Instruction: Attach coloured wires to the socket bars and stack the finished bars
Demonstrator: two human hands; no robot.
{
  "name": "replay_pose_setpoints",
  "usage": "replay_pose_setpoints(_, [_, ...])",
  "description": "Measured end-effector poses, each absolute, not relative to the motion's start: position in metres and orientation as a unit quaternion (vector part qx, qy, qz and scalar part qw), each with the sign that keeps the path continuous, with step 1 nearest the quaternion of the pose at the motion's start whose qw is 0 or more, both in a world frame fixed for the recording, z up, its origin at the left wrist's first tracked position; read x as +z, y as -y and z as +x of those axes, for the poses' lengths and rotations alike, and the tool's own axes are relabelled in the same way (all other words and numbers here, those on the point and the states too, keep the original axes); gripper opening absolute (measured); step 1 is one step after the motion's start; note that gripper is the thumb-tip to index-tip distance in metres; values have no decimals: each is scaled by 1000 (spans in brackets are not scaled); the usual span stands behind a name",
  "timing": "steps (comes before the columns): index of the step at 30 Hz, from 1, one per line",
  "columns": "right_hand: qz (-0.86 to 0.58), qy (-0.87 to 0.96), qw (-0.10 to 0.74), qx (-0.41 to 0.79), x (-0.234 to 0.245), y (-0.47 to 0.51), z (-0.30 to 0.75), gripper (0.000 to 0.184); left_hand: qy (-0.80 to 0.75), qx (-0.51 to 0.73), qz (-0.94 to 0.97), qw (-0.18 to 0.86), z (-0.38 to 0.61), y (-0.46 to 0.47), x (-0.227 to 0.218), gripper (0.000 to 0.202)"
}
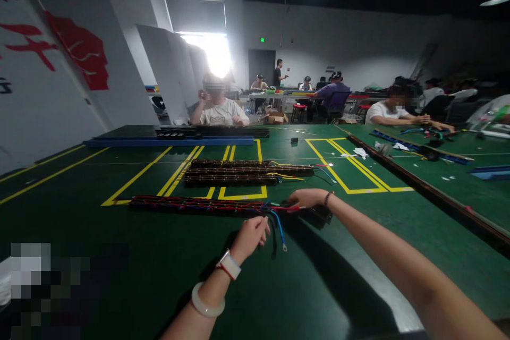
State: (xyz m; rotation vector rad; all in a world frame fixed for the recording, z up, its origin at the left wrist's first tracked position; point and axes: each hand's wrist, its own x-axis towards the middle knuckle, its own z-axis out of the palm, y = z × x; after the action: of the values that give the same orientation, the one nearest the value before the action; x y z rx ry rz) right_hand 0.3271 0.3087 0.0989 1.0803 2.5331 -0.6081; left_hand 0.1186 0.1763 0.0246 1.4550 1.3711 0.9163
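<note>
On the green table lies a long dark wire harness point(199, 205), with red and blue wires along its length. A blue wire with a ring terminal point(282, 234) bends toward me from its right end. My left hand point(251, 238) is just in front of that end, fingers curled together; whatever may be between the fingertips is too small to make out. My right hand point(308, 199) reaches in from the right, its fingers closed on the wires at the harness end, where a red wire point(292, 208) shows. A dark piece point(321, 215) lies beneath this hand, partly hidden.
Behind the harness rest several dark bundles point(239, 173) with yellow, red and blue leads. Yellow tape lines point(358, 191) mark the tabletop. A blue rail point(171, 142) lies at the far left, and a long dark strip point(430, 191) crosses the right side. Co-workers sit across the table.
</note>
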Motion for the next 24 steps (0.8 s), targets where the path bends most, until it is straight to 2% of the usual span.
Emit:
replay_pose_setpoints(3, [351, -886, 140, -268, 90, -316, 333, 50, -527, 369, 504, 577, 125, -178, 25, 34])
replay_pose_setpoints(6, [387, -859, 125, -310, 88, -321, 336, 58, -478, 369, 399, 691, 131, -178, 32, 34])
replay_pose_setpoints(9, [400, -846, 137, -326, 93, -321, 332, 64, -438, 360, 320, 759, 140, -180, 39, 34])
replay_pose_setpoints(15, [360, -877, 175, -267, 92, -319, 319, 60, -391, 376, 243, 804, 160, -194, 38, 29])
replay_pose_setpoints(20, [362, -897, 150, -203, 75, -314, 316, 54, -345, 440, 193, 806, 176, -204, 25, 23])
replay_pose_setpoints(24, [370, -909, 138, -137, 69, -297, 309, 43, -351, 484, 178, 782, 188, -206, 16, 14])
